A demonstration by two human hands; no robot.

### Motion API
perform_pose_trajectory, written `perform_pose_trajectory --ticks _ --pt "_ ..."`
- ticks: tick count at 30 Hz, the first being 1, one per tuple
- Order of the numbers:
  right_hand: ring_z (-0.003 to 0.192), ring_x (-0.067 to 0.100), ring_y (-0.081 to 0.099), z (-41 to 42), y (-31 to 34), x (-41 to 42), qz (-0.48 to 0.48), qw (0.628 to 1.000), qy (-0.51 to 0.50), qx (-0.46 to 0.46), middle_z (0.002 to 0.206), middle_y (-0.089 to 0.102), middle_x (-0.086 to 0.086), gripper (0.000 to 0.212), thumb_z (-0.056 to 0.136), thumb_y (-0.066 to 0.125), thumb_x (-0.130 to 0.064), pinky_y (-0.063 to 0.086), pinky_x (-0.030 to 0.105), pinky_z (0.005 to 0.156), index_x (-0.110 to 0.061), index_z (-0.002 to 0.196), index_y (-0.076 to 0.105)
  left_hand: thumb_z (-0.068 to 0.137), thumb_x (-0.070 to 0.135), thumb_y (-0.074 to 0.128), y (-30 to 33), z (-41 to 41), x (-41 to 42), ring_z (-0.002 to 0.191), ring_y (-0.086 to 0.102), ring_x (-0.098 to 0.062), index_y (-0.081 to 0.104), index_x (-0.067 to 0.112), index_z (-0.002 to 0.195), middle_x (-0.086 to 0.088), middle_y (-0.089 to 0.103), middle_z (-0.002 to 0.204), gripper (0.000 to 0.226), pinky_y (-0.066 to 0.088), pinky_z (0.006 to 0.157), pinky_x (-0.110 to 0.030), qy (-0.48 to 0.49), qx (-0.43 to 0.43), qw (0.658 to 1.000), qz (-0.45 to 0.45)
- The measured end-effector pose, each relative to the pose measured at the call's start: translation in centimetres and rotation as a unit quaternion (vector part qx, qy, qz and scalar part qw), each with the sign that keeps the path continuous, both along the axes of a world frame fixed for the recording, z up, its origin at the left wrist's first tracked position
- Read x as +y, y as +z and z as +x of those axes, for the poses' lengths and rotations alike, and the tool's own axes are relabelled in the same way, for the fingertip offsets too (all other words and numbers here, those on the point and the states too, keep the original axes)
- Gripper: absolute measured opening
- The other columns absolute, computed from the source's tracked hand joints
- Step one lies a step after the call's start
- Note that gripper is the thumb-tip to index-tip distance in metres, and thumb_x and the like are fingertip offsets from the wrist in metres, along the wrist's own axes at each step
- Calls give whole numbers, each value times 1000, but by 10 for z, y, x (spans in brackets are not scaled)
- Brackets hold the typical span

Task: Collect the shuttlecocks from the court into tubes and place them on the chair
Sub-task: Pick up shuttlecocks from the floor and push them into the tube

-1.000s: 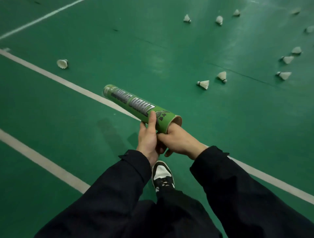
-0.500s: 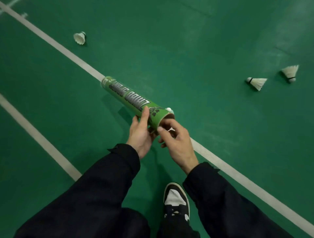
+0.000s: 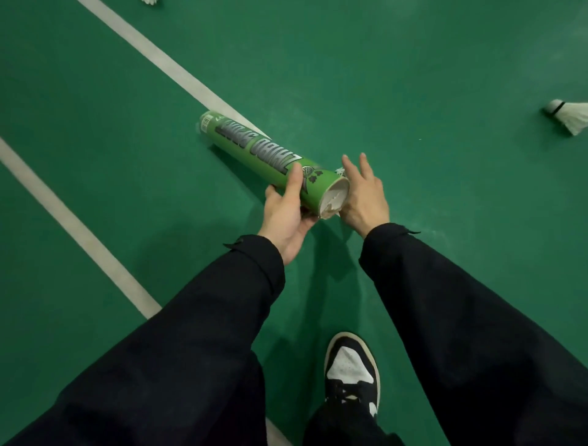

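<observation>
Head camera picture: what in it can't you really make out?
- How many shuttlecocks sit in the green tube: only white feathers show at its open end; its wall hides the rest.
- Something white behind the right hand: the hand and the tube hide most of it.
- Shuttlecock at right: cut off by the picture's edge.
- White thing at top: cut off by the edge.
- The chair: out of view.
- Left hand: its fingers are hidden under the tube.

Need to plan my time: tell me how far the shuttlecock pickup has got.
Done: the green tube already holds white feathers at its open end. In hand: the left hand grips the tube, and the right hand, fingers straight, is at its mouth. Left: a shuttlecock lies on the court at the right edge, another at the top; no chair is in view.
</observation>
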State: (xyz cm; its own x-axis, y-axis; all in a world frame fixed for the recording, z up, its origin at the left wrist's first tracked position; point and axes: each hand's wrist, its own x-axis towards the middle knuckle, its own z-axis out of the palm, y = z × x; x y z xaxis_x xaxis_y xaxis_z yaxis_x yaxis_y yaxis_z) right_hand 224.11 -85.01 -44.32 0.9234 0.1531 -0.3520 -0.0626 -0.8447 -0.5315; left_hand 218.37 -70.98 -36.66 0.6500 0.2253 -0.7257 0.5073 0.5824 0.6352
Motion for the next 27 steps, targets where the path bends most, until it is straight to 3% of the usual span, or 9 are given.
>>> perform_pose_trajectory --ticks 4,7,8,10,12,17,20,23,27 --pt "109 36 59 4 -8 -10 -27 996 45 -74 133 55 13 33 101 51 -18 55 47 89 -15 133 55 105 40 59 -1 -5 9 107 74 -27 37 9 149 -15 70 131 58 65 84 -43 -10 -3 1000 8" --pt "97 26 61 -12 8 -20 51 992 -113 -36 115 56 6 30 93 63 -15 56 42 89 -14 122 53 103 41 60 5 -9 18 110 74 -27 40 10 150 -13 71 132 59 65 80 -39 7 -6 1000 1" --pt "103 27 63 -19 20 -23 159 964 -215 7 118 56 6 44 91 68 -14 55 40 95 -15 130 50 103 42 61 8 -10 19 114 73 -28 41 11 151 -13 71 133 61 64 81 -39 12 -7 1000 -3" --pt "112 27 64 -39 58 -24 424 832 -356 41 124 56 12 72 89 73 -9 53 43 104 -22 150 37 102 43 61 16 -13 17 121 70 -31 43 8 151 -14 69 136 63 64 86 -41 20 -14 1000 -15" --pt "109 21 64 -63 95 -16 525 789 -320 1 119 56 9 86 89 74 -5 52 39 106 -32 157 29 101 45 61 26 -16 9 125 68 -32 46 4 149 -16 69 137 64 63 89 -42 22 -28 999 -34" --pt "120 16 56 -103 149 -2 295 929 -48 -219 133 56 -15 80 91 73 -15 47 27 102 -36 156 32 103 52 53 61 -31 -14 128 65 -35 62 4 141 -18 70 135 62 53 110 -47 -38 -47 997 -55" --pt "105 18 61 -112 159 -7 226 926 -54 -297 122 64 4 71 90 75 -18 55 34 90 -26 153 42 104 49 53 78 -40 -18 117 71 -31 65 2 136 -19 72 130 58 63 91 -38 -34 -67 994 -79" --pt "98 20 63 -126 157 -8 170 914 -80 -359 112 66 8 61 91 76 -23 56 38 83 -22 147 53 104 48 53 83 -49 -20 119 70 -31 63 1 137 -21 71 132 59 61 95 -40 -25 -80 991 -109" --pt "122 30 55 -140 145 -6 72 905 -68 -414 147 51 19 40 96 71 -27 48 42 101 -21 135 67 103 49 54 81 -59 -19 124 67 -33 62 -1 139 -22 68 136 63 55 106 -40 -17 -75 987 -143"
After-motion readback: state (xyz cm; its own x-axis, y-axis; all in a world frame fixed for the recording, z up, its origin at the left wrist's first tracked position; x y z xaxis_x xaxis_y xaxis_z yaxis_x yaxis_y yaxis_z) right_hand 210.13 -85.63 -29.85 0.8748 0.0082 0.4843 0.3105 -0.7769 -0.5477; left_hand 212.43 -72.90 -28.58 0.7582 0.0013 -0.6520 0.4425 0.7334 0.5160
